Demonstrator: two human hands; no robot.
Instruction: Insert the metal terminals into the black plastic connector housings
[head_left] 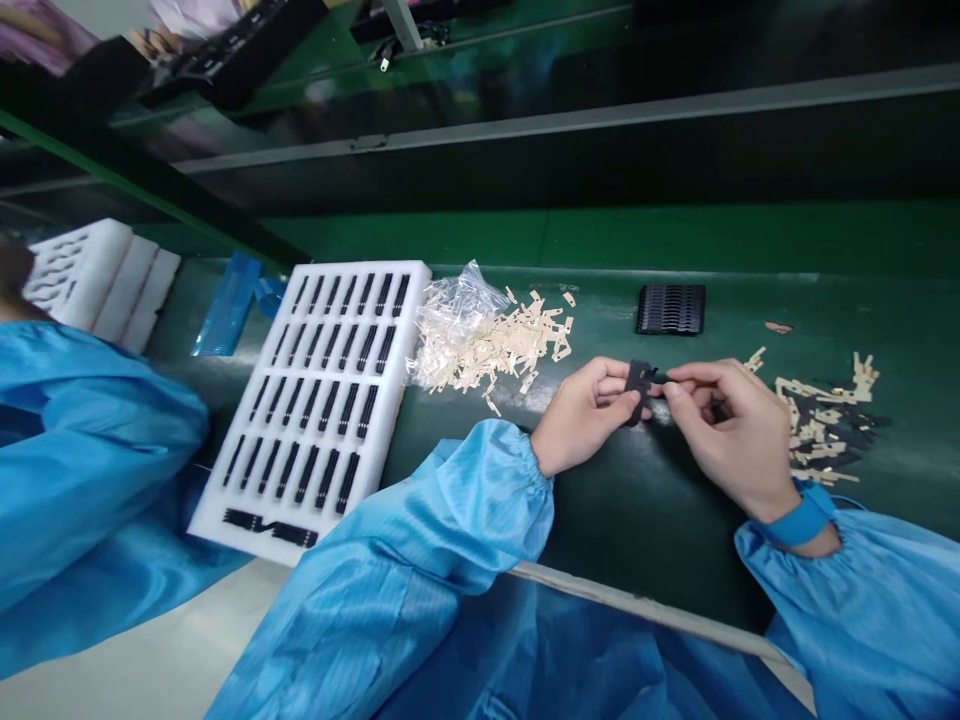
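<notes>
My left hand (pixel 589 410) pinches a small black part (pixel 639 385) over the green bench. My right hand (pixel 724 425) meets it from the right, its fingertips closed on the same part's right end. Both arms wear blue sleeves, and a blue band (pixel 799 520) sits on my right wrist. A white foam tray (pixel 319 400) with rows of slots filled with black parts lies to the left. A heap of beige strips (pixel 517 340) beside a clear plastic bag (pixel 450 320) lies just beyond my left hand.
A stack of black parts (pixel 671 308) sits at the back. Mixed beige and black scraps (pixel 821 420) lie right of my right hand. Another person's blue sleeve (pixel 82 450) fills the left, with more white foam trays (pixel 97 275) behind it.
</notes>
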